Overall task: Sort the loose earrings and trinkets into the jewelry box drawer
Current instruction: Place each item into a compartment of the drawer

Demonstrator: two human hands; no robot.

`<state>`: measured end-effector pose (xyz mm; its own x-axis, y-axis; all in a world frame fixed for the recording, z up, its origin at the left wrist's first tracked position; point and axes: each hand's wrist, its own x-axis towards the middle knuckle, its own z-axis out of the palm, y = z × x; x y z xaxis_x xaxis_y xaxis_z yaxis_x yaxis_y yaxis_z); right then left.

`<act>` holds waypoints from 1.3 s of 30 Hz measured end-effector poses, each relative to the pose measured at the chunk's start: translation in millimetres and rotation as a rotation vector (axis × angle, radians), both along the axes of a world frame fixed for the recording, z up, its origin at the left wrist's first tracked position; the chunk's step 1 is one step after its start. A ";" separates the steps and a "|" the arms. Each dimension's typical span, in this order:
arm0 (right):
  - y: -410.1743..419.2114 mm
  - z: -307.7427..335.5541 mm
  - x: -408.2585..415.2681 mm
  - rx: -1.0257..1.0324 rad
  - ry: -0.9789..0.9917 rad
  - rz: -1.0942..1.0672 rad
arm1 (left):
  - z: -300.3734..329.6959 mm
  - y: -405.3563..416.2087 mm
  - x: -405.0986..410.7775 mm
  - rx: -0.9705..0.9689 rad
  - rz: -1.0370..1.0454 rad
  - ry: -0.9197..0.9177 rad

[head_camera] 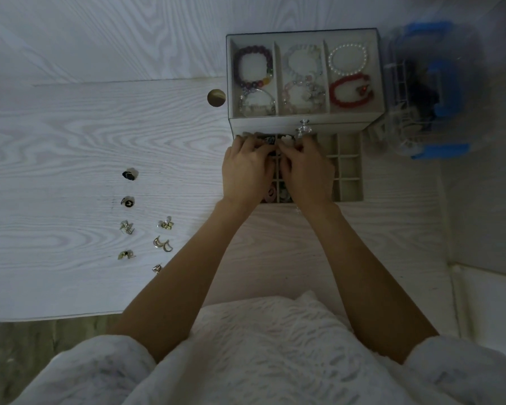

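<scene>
At frame centre, our left hand (246, 171) and right hand (307, 171) work over the drawer (346, 171), seemingly seating a trinket; grasp indeterminate. Earrings (161, 244) wait lower left on the bench (70, 127).

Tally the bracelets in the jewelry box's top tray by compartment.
Left compartment: 2, a dark purple beaded bracelet and a clear one.
Middle compartment: 2, pale blue and pink.
Right compartment: 2, white pearl and red.
Total: 6

Dim, bluish light, soft shadows, wide-angle bending at edges — blue container (433, 92) at right blurred
</scene>
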<state>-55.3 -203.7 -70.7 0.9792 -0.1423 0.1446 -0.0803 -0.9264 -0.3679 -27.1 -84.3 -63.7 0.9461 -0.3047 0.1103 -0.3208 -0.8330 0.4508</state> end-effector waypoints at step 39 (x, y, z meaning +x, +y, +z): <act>247.1 -15.7 51.5 0.140 0.297 0.653 | -11.6 244.7 -44.1 -0.050 0.533 0.314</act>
<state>-3.8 43.4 -86.4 0.8661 0.4861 -0.1166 0.3575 -0.7654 -0.5350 -71.2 160.4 -75.3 0.9563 0.2165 -0.1965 0.2876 -0.8174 0.4991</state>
